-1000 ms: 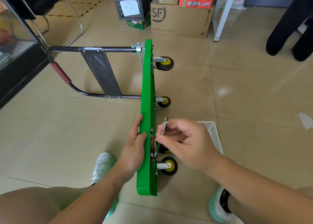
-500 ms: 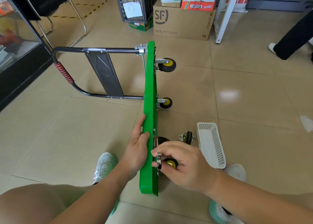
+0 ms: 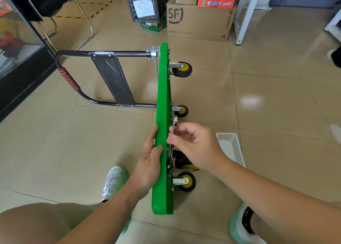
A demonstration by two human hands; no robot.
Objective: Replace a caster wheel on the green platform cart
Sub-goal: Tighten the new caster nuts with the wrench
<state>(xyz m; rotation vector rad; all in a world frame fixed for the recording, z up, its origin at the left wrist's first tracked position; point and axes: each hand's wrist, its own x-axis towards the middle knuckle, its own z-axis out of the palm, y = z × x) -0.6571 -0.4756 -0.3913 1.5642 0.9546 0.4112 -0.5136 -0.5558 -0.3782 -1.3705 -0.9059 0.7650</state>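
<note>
Two hands: left hand (image 3: 149,162) grips the green cart (image 3: 163,103), right hand (image 3: 195,144) pinches a metal tool (image 3: 174,123), half hiding a caster (image 3: 180,159); far box (image 3: 201,25) reads "SF EXPRESS".

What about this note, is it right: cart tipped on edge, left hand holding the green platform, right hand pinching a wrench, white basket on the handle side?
The head view shows the white basket on the wheel side of the green platform, not the handle side. The rest stands: the left hand holds the platform, the right hand pinches the wrench.
</note>
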